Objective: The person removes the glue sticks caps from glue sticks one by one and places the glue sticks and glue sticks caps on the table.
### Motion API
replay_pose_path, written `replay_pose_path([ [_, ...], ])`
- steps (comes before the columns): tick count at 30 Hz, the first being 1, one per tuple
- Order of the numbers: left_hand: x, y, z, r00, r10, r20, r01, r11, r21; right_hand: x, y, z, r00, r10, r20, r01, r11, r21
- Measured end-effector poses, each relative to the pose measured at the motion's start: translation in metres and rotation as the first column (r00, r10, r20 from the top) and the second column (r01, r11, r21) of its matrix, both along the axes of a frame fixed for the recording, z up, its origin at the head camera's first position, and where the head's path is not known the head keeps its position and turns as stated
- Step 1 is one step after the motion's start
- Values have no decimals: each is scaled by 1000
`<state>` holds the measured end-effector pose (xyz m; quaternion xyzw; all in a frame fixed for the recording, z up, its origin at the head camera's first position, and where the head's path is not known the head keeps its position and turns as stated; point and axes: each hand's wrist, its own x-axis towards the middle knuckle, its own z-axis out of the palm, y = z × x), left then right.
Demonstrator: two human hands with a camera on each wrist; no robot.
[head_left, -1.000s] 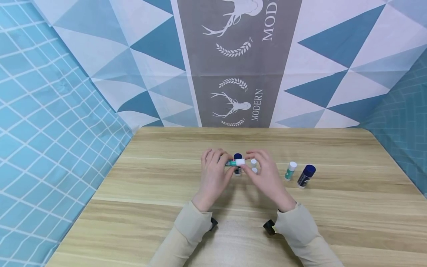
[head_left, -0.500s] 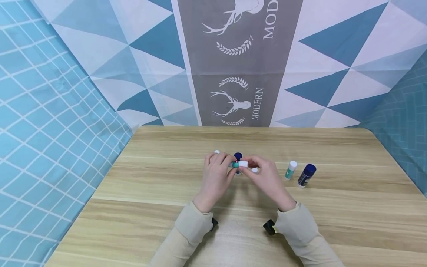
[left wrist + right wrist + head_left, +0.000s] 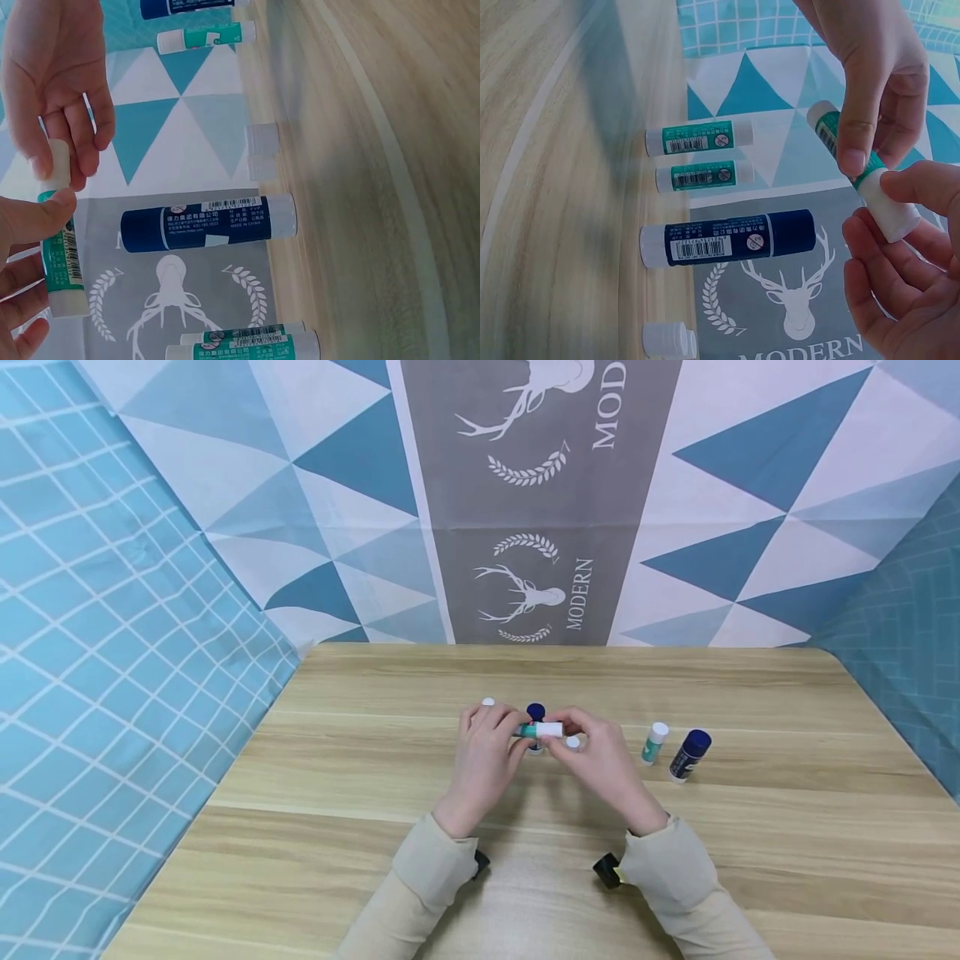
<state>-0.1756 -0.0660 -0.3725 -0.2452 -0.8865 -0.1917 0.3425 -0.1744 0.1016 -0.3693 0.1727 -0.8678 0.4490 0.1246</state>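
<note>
Both hands hold one green-labelled glue stick [image 3: 529,729] above the table, lying nearly level in the head view. My left hand [image 3: 482,764] grips its labelled body between thumb and fingers. At the other end, my right hand [image 3: 596,766] pinches the white cap [image 3: 889,208] with thumb and fingers. A navy glue stick [image 3: 199,223] stands upright on the table behind the held one. Two small white caps [image 3: 262,152] sit beside it, partly hidden by my right hand in the head view. Two green glue sticks [image 3: 700,139] stand on its other side, mostly behind my left hand.
To the right on the wooden table [image 3: 300,860] stand another green glue stick [image 3: 654,743] and a larger navy glue stick [image 3: 690,756]. A patterned cloth [image 3: 517,527] hangs behind the table's far edge. Blue grid cloth [image 3: 112,652] covers the left side.
My right hand's fingers have come in from a looser touch to pinch the cap. The held glue stick has shifted slightly right, and a white top now shows behind my left hand.
</note>
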Motion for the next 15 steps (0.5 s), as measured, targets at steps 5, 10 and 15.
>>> replay_pose_path([
  [5,-1,-2,0,1000,2,9,-2,1000,11,-1,1,0,1000,-8,-5,8,1000,-12],
  [10,-4,-5,1,999,10,32,-12,999,45,-2,4,1,999,-28,-23,28,1000,-14],
  [15,-8,-11,3,999,29,38,-33,995,97,-4,8,0,999,-41,-30,41,999,9],
])
